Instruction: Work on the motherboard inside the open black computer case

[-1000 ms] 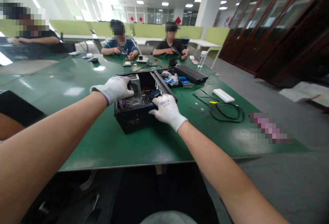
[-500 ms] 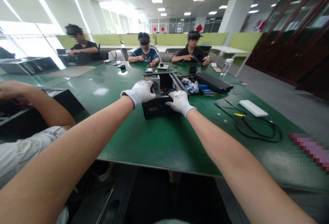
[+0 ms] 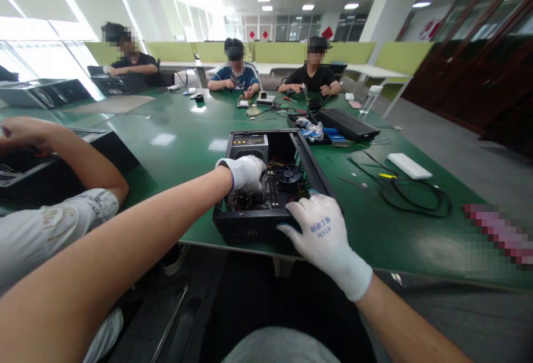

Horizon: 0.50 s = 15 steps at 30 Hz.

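Note:
An open black computer case (image 3: 245,224) lies on the green table in front of me, near its front edge. Inside it I see a power supply (image 3: 252,141) at the far left, a round cooling fan (image 3: 288,175) and a motherboard (image 3: 270,193). My left hand (image 3: 249,173), in a white glove, reaches over the left wall to the inside, below the power supply. Its fingers are curled, and their tips are hidden. My right hand (image 3: 320,224), also gloved, grips the case's near right corner, thumb on the front side.
To the left, a co-worker's bare arm (image 3: 83,157) is at another black case (image 3: 120,155). Behind my case stands a black tray (image 3: 297,120) with gloves and blue items. On the right lie a black cable (image 3: 400,202) and a white box (image 3: 410,166). Several people sit across the table.
The case has come nearer to me, toward the table's front edge. My left hand has shifted from beside the power supply to deeper inside. My right hand is now at the near right corner.

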Each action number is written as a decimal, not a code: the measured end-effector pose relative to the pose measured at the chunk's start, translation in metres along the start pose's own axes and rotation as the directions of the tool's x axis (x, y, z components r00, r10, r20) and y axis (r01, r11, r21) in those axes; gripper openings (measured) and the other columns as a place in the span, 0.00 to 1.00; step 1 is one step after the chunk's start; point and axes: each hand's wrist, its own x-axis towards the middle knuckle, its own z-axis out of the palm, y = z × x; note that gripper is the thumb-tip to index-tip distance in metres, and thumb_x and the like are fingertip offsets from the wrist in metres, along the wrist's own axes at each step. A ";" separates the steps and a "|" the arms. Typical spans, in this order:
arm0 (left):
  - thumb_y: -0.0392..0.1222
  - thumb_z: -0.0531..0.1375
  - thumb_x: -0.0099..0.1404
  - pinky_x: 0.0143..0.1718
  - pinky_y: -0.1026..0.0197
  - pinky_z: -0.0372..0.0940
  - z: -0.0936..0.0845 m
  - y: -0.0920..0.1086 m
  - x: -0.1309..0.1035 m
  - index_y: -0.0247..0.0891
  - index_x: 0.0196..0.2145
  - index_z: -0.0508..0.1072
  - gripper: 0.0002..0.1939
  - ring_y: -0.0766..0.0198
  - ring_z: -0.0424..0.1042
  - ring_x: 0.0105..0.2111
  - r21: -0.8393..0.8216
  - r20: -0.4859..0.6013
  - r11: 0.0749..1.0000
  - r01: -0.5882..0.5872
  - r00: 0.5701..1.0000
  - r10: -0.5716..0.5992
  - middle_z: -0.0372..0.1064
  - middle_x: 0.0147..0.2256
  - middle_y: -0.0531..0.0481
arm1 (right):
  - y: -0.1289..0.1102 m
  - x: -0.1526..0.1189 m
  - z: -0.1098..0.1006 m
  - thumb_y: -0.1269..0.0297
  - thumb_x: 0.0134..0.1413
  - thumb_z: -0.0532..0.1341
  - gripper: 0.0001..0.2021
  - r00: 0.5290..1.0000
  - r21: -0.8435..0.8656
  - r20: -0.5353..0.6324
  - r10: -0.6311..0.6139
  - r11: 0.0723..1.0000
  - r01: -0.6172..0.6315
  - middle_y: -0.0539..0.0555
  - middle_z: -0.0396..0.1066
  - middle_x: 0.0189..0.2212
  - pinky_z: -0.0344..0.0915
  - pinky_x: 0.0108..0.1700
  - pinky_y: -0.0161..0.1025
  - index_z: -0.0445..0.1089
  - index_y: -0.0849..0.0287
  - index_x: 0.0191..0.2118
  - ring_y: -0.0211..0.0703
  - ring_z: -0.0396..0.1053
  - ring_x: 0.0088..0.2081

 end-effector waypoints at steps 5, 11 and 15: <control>0.50 0.68 0.48 0.47 0.59 0.69 0.017 0.017 0.009 0.36 0.47 0.78 0.28 0.51 0.75 0.46 0.072 0.138 0.997 -0.033 0.990 0.023 0.76 0.47 0.40 | -0.017 -0.042 -0.013 0.49 0.56 0.63 0.15 0.999 0.051 -0.019 -0.026 0.998 0.027 0.53 0.69 0.31 0.53 0.46 0.48 0.71 0.54 0.41 0.50 0.63 0.36; 0.46 0.70 0.45 0.47 0.60 0.70 0.036 0.028 0.019 0.35 0.48 0.78 0.31 0.50 0.75 0.47 0.077 0.211 0.994 -0.080 0.975 0.062 0.76 0.48 0.39 | -0.027 -0.064 -0.020 0.53 0.53 0.65 0.14 0.995 0.103 -0.097 -0.028 0.994 0.038 0.53 0.68 0.29 0.56 0.49 0.50 0.72 0.56 0.41 0.49 0.62 0.34; 0.44 0.70 0.45 0.46 0.60 0.70 0.042 0.026 0.024 0.35 0.49 0.77 0.31 0.50 0.75 0.47 0.062 0.232 0.997 -0.052 0.972 0.036 0.76 0.49 0.40 | -0.029 -0.064 -0.020 0.54 0.52 0.66 0.14 0.991 0.133 -0.132 -0.026 0.990 0.044 0.53 0.68 0.29 0.57 0.50 0.50 0.72 0.56 0.41 0.48 0.61 0.33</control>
